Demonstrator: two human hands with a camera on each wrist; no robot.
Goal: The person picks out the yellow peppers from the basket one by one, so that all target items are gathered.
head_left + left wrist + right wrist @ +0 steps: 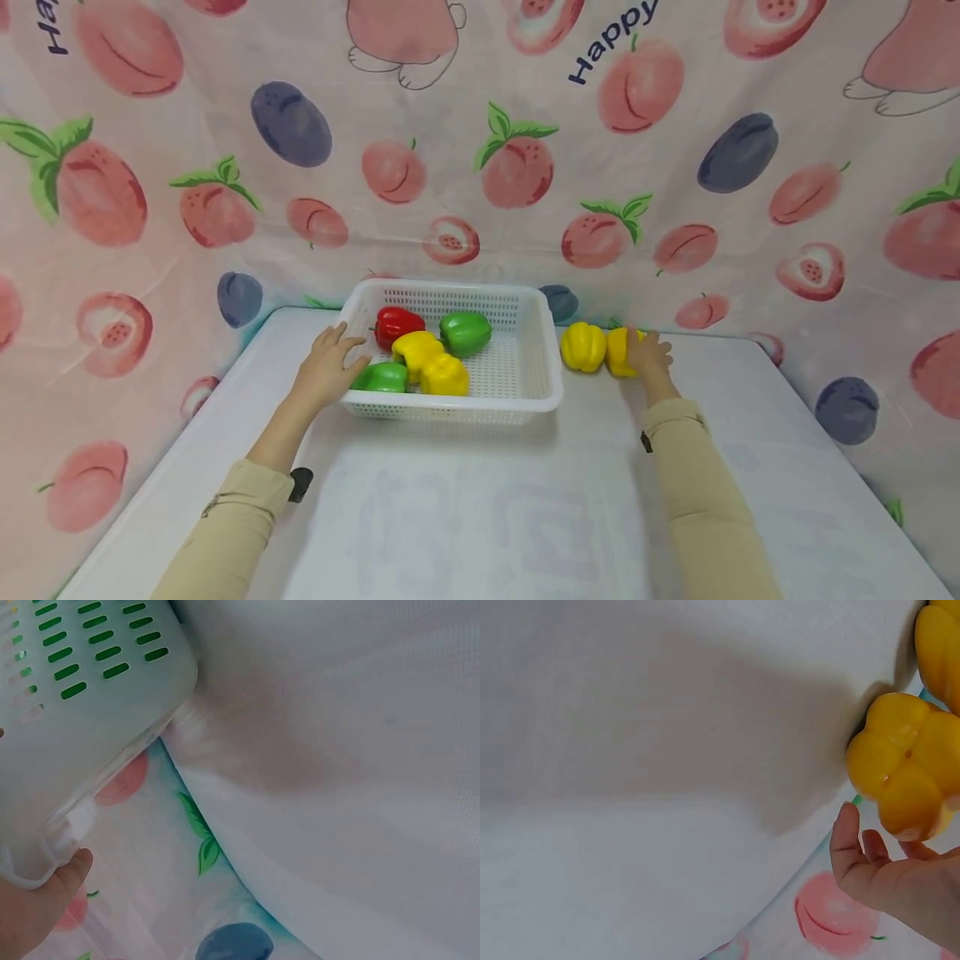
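Note:
A white slotted plastic basket point(517, 406) holds a red bell pepper point(398, 327), two green bell peppers, one at the back point(466, 333) and one at the front left, and two yellow ones touching in the middle. My left hand point(325, 364) rests at the basket's left rim with fingers spread; a fingertip point(78, 862) meets the rim in the left wrist view. Right of the basket stand two more yellow bell peppers. My right hand point(651, 357) touches the right-hand one point(901, 754), its fingers loosely spread beside it; the thumb is mostly hidden. The other yellow pepper point(582, 347) stands next to it.
The white-covered table point(465, 508) extends in front of the basket and to both sides. A fruit-print cloth point(450, 175) hangs behind it and along the sides, close behind the basket and the peppers.

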